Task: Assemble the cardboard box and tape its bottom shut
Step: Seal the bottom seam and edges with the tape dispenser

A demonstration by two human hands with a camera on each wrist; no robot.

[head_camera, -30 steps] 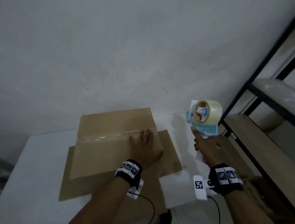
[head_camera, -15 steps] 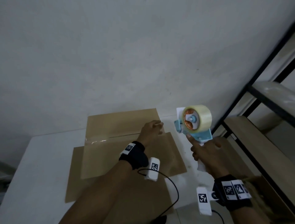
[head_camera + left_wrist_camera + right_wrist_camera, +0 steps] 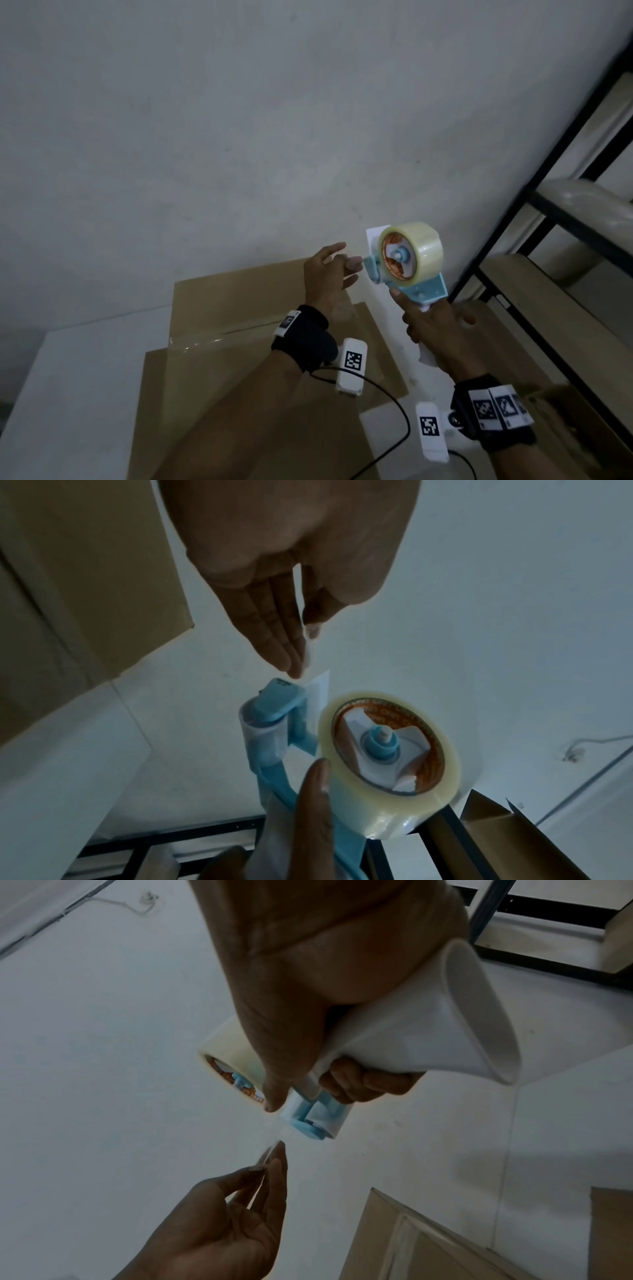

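Note:
The brown cardboard box (image 3: 239,308) lies flattened on the white table (image 3: 85,377), with a strip of clear tape (image 3: 219,337) along its seam. My right hand (image 3: 435,322) grips the white handle of the blue tape dispenser (image 3: 407,263) and holds it up over the table's right end, forefinger stretched along its frame. My left hand (image 3: 349,270) is raised just left of the dispenser's front. In the wrist views its thumb and fingers (image 3: 270,1158) pinch the loose clear tape end next to the dispenser's blue nose (image 3: 281,696). The roll (image 3: 387,753) faces the camera.
A black metal rack with pale wooden shelves (image 3: 548,205) stands close on the right. An open brown carton (image 3: 582,428) sits low at the right. A plain grey wall rises behind the table. A cable (image 3: 394,404) hangs from my left wrist over the cardboard.
My left hand lifted off the box and moved right to the dispenser's front, where it now pinches the tape end. The right hand brought the dispenser slightly left.

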